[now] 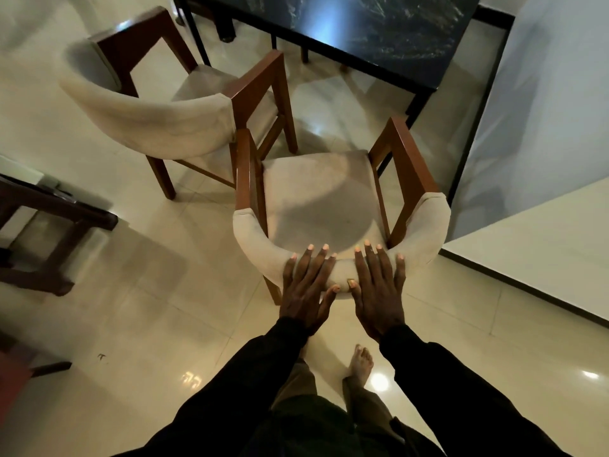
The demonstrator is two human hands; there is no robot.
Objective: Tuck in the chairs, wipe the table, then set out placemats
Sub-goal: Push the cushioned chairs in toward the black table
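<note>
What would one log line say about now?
step: tuck chairs | left hand: flat on near chair back | right hand: same | far chair: out from table

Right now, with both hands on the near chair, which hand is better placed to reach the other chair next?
Left, probably. The left hand rests on the backrest of the near chair, on the side where the other chair stands; the right hand would have to cross the body.

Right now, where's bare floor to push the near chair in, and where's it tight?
Free: cream tile between the near cream-backed wooden chair and the dark marbled table; tile between it and the dark wooden stand. Crowded: its arm beside the second cream chair; pale wall close on the other side.
</note>
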